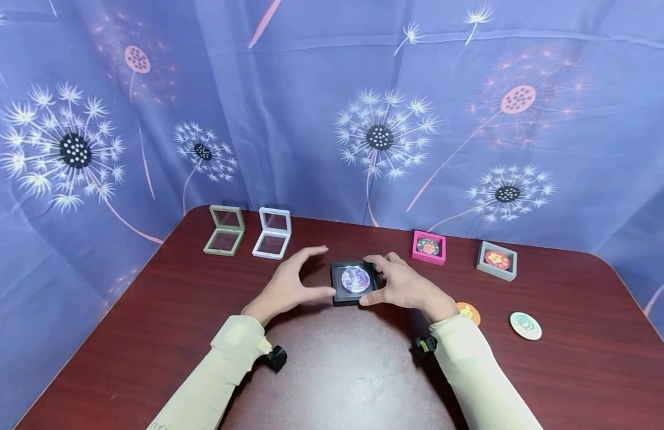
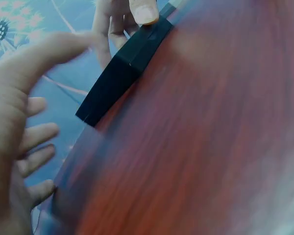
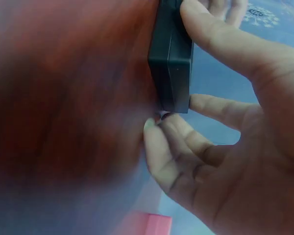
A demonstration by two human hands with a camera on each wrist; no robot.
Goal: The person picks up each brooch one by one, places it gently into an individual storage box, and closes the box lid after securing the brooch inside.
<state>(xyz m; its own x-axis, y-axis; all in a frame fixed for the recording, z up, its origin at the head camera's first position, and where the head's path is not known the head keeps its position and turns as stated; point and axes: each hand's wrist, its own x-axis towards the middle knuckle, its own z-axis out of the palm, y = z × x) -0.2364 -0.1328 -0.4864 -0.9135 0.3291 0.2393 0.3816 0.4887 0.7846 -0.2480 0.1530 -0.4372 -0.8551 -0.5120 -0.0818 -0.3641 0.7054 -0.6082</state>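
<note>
A black square display case with a round purple-and-white badge behind its clear window is in front of me. My right hand holds the case at its right side, thumb on the near edge and index finger at the far edge. The right wrist view shows the thumb pressed on the dark case, other fingers by its corner. My left hand is spread in a wide C at the case's left side, thumb tip right by the near left corner. In the left wrist view its fingers hold nothing.
Two unfolded cases, olive green and white, stand at the back left. At the back right are a pink case and a grey case, each with a badge. An orange badge and a white-green badge lie right of my forearm.
</note>
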